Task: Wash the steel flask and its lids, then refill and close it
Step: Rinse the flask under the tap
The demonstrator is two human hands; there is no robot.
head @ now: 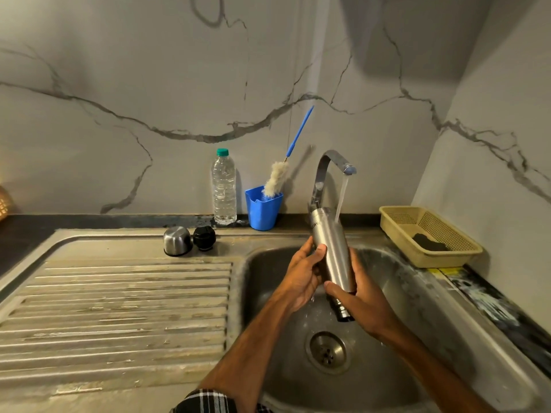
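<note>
Marble-veined walls (149, 84) meet in a corner behind the steel sink (402, 293). Over its basin I hold the flask (331, 248) mouth-down under the running tap (325, 168). My left hand (301, 272) curls its fingers round the middle, and my right hand (357, 299) wraps the lower end. The steel cap (176, 241) and black stopper (204, 238) stand side by side on the drainboard (119, 308), which lies wide to my left. A basket (441, 257) crowds the basin's right rim.

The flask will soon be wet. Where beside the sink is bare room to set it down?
The ribbed drainboard, left of the basin and in front of the steel cap and black lid, is bare. The back ledge is crowded with the water bottle and blue cup; the yellow basket fills the right corner.
</note>
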